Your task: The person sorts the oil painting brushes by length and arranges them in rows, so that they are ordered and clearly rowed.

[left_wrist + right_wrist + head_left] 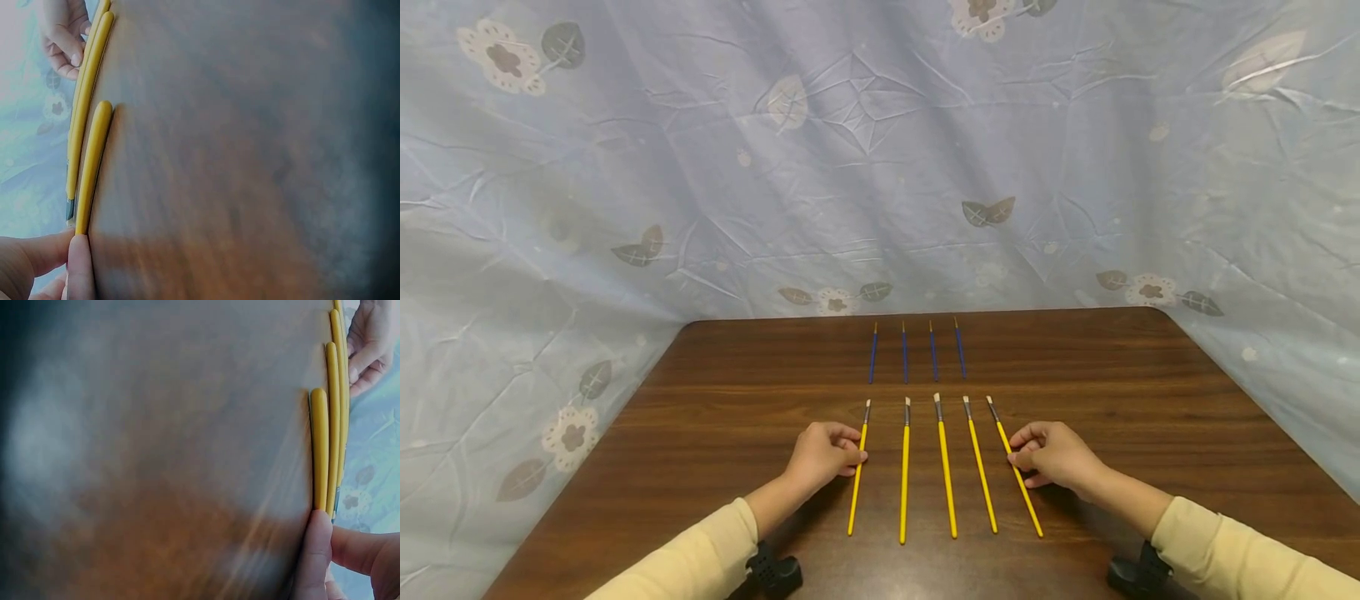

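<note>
My left hand [824,457] pinches the leftmost yellow-handled paintbrush [857,492] between thumb and fingers, around the middle of its handle. At the other end of the row, my right hand [1056,455] pinches the rightmost yellow-handled paintbrush [1028,502] the same way. Both brushes lie on or close to the table, bristles pointing away from me. Three more yellow paintbrushes, a left one [904,483], a middle one [947,475] and a right one [982,475], lie between the hands. In the left wrist view the held handle [95,156] rises from the thumb; the right wrist view shows the other handle [320,450].
Farther back lies a row of several thin blue paintbrushes, among them a left one [873,357] and a right one [960,350]. The brown wooden table [737,417] ends at a hanging flowered curtain [865,192], which also runs along both sides.
</note>
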The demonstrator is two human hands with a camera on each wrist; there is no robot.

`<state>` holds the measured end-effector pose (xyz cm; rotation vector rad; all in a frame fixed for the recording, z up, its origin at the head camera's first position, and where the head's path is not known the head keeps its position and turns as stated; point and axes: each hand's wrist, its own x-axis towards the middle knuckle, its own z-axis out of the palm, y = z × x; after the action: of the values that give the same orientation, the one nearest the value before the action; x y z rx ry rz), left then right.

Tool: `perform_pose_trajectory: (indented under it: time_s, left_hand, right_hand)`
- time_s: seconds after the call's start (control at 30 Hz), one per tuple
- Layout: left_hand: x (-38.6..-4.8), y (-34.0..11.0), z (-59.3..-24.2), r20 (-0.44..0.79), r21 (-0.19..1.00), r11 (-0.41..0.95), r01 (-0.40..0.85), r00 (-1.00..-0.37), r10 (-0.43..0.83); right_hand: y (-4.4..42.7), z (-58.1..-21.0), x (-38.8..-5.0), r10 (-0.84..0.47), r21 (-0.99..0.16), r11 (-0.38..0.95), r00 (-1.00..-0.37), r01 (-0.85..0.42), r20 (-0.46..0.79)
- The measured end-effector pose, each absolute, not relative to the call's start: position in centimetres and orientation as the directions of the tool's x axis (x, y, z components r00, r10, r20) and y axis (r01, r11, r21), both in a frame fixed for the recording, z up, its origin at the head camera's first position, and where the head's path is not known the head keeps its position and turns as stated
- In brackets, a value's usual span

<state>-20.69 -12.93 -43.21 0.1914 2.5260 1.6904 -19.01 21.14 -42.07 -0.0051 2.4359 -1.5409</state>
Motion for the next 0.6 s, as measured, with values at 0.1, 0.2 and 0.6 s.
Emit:
perform_pose_trajectory:
  time_s: [0.1, 0.2, 0.6]
  left_hand:
    - [-20.60, -12.93, -43.18, -0.009, 0.924, 0.380, 0.052, -0.988, 0.157]
    - [-20.54, -12.94, -43.20, -0.007, 0.921, 0.385, 0.054, -0.988, 0.155]
    - [-20.58, -12.99, -43.22, -0.003, 0.918, 0.392, 0.058, -0.988, 0.153]
  right_hand:
    - [21.06, -42.11, -18.91, -0.131, -0.890, 0.433, -0.967, 0.142, -0.218]
    - [21.02, -42.14, -18.86, -0.125, -0.890, 0.433, -0.969, 0.141, -0.214]
    - [20.95, -42.09, -18.98, -0.097, -0.894, 0.425, -0.975, 0.143, -0.202]
